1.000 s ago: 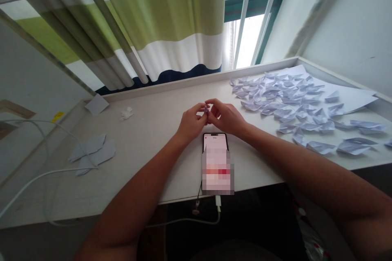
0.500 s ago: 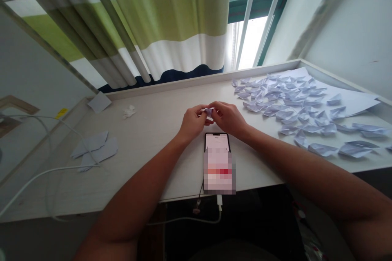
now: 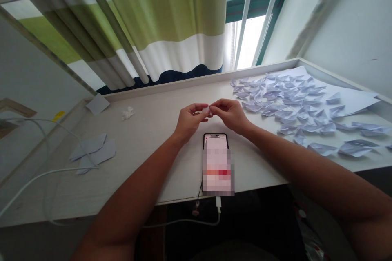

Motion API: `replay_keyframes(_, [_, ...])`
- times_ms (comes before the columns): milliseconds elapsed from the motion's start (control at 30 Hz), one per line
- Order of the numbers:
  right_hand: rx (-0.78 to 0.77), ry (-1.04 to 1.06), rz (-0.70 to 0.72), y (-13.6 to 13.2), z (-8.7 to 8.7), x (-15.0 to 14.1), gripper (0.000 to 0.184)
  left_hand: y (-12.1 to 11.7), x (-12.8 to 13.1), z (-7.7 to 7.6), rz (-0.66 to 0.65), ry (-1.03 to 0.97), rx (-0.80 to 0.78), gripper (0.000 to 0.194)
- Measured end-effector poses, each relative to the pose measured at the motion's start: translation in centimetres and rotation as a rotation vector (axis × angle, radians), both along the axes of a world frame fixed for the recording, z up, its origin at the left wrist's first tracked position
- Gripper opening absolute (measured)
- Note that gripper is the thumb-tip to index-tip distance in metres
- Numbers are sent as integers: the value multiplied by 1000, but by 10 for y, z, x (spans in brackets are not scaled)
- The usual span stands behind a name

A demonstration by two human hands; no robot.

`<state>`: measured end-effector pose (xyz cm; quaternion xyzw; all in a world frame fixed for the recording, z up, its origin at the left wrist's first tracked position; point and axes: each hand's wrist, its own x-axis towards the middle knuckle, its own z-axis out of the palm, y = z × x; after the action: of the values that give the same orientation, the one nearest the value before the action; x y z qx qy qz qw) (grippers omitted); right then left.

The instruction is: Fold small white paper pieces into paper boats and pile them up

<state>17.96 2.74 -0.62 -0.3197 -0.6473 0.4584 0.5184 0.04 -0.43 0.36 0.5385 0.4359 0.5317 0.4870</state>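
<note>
Behind the desk [image 3: 147, 130] hung a striped curtain [image 3: 159, 28]. I saw my left hand [image 3: 188, 121] and right hand [image 3: 231, 115] meet at twelve o'clock from the phone [image 3: 217, 163]. Both pinched one tiny folded paper [image 3: 207, 109] between fingertips, held up off the desk. Lots of paper boats [image 3: 290, 106] lay at two o'clock. I thought the paper could rip or slip out, because it was so small and both hands pulled on it.

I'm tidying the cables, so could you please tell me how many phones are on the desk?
1. The phone lies flat at the desk's near edge, just below both hands, with a white cable plugged into its near end. None seems hidden.
</note>
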Motion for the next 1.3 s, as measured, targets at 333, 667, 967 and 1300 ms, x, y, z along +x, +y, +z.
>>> replay_keyframes(333, [-70, 51, 167, 3, -4, 1, 44, 4, -2, -1, 20, 36, 57, 52])
replay_keyframes(667, [16, -98, 100, 4, -5, 4, 43, 3, -4, -5, -130, 100, 53, 40])
replay_keyframes(967, [-11, -24, 139, 1, 3, 6, 34, -4, -4, 8, -226, 139, 27, 39])
replay_keyframes(1300, [123, -73, 117, 9, -7, 8, 26, 1, -7, 4, -183, 29, -92, 26])
